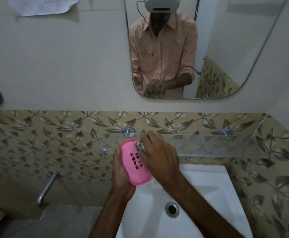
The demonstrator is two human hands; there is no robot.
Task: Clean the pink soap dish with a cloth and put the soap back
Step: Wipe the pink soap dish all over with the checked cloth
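My left hand [121, 174] holds the pink soap dish [134, 162] from its far side, with my fingers curled around the edge. My right hand [159, 152] is closed around a bunched cloth [140, 146] and presses it into the top end of the dish. Both hands are full. I hold the dish up in the air, tipped on its side, just above the back edge of the white sink [209, 194].

The dish could slip. I only grip one edge, and my other hand is pushing on it. If I push too hard, it may twist out of my fingers and fall into the sink. It is thin plastic, I think, so it could crack. The glass shelf [217, 145] is just above the sink and very near my right hand. I could bump it with my knuckles as I rub.

The dish is a long pink shape with round ends and a raised rim. It has small square holes in the middle to let water out. I cannot see the soap anywhere, so I cannot tell where it is.
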